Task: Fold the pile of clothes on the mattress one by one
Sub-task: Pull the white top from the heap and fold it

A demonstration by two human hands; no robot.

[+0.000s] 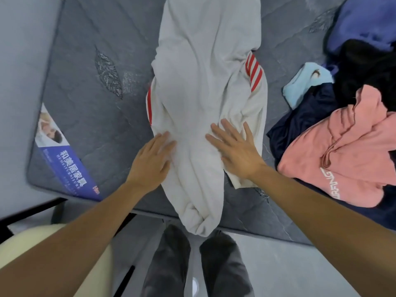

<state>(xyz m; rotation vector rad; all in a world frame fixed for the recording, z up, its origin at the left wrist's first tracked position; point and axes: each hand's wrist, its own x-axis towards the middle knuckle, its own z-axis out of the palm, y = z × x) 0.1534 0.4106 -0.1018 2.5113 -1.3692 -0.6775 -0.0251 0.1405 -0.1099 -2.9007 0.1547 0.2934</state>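
A cream-white garment with red stripes (pixel 203 86) lies lengthwise down the middle of the grey mattress (pixel 90 108), its near end hanging over the front edge. My left hand (pixel 152 159) presses flat on its left side with straight fingers. My right hand (pixel 235 148) lies flat on its right side, fingers spread. To the right sits the pile of clothes: a pink garment (pixel 342 151) on top, a navy one (pixel 304 121), a light blue one (pixel 304 82), a black one (pixel 368 69) and a purple-blue one (pixel 368 20).
A blue printed label (pixel 64 159) sits on the mattress's near left corner. The mattress edge runs just in front of my legs (pixel 197 264). Pale floor lies to the left and below. A cream-coloured object (pixel 42 239) shows under my left arm.
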